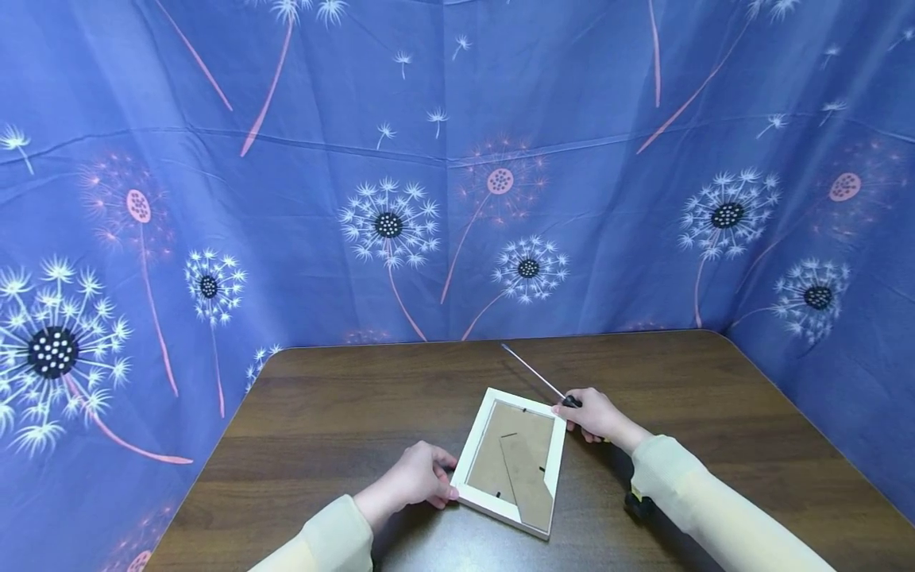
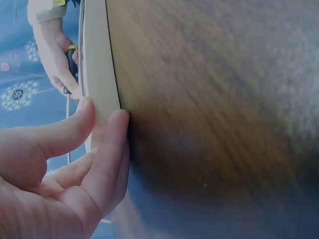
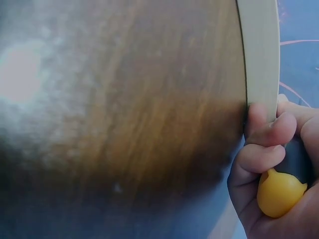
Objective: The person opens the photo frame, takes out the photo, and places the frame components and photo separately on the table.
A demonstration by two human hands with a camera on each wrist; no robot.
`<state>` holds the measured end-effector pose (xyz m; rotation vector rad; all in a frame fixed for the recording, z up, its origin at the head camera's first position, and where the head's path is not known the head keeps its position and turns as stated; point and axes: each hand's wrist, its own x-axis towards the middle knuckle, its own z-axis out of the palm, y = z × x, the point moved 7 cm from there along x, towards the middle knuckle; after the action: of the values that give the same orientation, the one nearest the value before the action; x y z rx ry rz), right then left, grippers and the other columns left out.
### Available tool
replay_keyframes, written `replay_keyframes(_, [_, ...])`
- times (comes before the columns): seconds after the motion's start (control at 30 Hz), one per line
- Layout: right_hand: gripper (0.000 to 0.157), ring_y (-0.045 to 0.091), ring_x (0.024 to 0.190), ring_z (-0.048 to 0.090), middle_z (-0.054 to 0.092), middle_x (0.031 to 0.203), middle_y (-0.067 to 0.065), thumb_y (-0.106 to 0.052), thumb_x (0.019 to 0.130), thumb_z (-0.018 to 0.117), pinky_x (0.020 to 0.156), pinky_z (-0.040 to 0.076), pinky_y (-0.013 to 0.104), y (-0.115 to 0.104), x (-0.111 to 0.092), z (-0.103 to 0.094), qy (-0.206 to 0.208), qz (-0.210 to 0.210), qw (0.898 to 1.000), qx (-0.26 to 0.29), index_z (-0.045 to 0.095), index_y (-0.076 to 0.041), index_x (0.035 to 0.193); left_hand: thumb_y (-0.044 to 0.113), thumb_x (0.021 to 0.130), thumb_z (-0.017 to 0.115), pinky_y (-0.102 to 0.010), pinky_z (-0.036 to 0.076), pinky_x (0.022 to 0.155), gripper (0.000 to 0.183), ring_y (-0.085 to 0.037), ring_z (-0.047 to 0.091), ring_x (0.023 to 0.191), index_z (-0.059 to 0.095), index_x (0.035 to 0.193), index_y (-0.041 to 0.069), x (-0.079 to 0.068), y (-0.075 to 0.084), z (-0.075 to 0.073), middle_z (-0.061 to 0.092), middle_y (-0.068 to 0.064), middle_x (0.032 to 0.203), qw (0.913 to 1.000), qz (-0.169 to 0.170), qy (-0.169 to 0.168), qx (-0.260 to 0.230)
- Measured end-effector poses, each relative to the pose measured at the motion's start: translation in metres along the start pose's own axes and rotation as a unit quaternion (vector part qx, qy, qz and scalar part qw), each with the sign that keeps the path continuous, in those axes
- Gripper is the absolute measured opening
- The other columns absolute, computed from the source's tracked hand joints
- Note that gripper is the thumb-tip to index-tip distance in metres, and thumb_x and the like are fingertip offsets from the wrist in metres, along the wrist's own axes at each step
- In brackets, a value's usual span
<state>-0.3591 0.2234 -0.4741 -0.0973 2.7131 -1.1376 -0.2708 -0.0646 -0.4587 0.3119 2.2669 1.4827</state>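
A white picture frame (image 1: pixel 474 445) lies back side up on the table, showing its brown backing board (image 1: pixel 488 457) with a stand flap and small black tabs. My left hand (image 1: pixel 415 477) pinches the frame's near left corner between thumb and fingers. At the far right corner, my right hand (image 1: pixel 596 415) holds a screwdriver (image 1: pixel 532 372) and touches the frame's edge with its fingertips. The thin metal shaft points away to the far left. In the right wrist view, the curled fingers wrap the black and yellow handle (image 3: pixel 281 194).
A black and yellow item (image 1: pixel 638 506) lies by the right sleeve, which partly hides it; its kind cannot be told. The brown wooden table (image 1: pixel 322 413) has rounded far corners. A blue dandelion-print cloth (image 1: pixel 286 199) hangs behind and along the sides.
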Motion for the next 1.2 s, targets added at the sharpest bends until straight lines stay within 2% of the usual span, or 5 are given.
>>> replay_keyframes(0.3, [0.021,0.009,0.035,0.043,0.060,0.060,0.003,-0.028,0.091,0.062,0.031,0.036,0.021,0.001,-0.008,-0.002,0.014,0.000,1.000,0.005,0.060,-0.008,0.084,-0.016,0.072,0.070,-0.035,0.060,0.054,0.034,-0.022,0.067,0.060,0.060,0.104,-0.017,0.007,-0.006,-0.004,0.062,-0.012,0.066,0.9998,-0.001,-0.011,-0.015])
replay_keyframes(0.5, [0.022,0.009,0.035,0.042,0.059,0.059,0.002,-0.028,0.090,0.063,0.032,0.037,0.021,0.000,-0.011,-0.002,0.023,-0.002,1.000,0.014,0.059,-0.008,0.082,-0.014,0.073,0.070,-0.034,0.060,0.055,0.030,-0.021,0.067,0.061,0.061,0.102,-0.016,0.008,-0.007,-0.008,0.064,-0.013,0.068,0.9998,-0.005,-0.007,-0.018])
replay_keyframes(1.0, [0.021,0.010,0.034,0.045,0.061,0.059,0.001,-0.028,0.090,0.063,0.031,0.039,0.023,0.003,-0.015,-0.002,0.042,0.006,0.999,-0.004,0.059,-0.009,0.080,-0.014,0.073,0.071,-0.033,0.060,0.055,0.022,-0.021,0.067,0.060,0.064,0.094,-0.015,0.013,-0.010,-0.014,0.066,-0.015,0.069,0.9998,-0.004,0.009,-0.018])
replay_keyframes(1.2, [0.021,0.009,0.033,0.044,0.063,0.060,0.002,-0.026,0.089,0.063,0.030,0.037,0.022,0.004,-0.018,-0.002,0.043,0.006,0.999,0.007,0.059,-0.008,0.080,-0.012,0.074,0.071,-0.033,0.060,0.056,0.018,-0.022,0.068,0.062,0.066,0.091,-0.014,0.015,-0.008,-0.018,0.068,-0.017,0.071,0.9998,-0.004,0.017,-0.005])
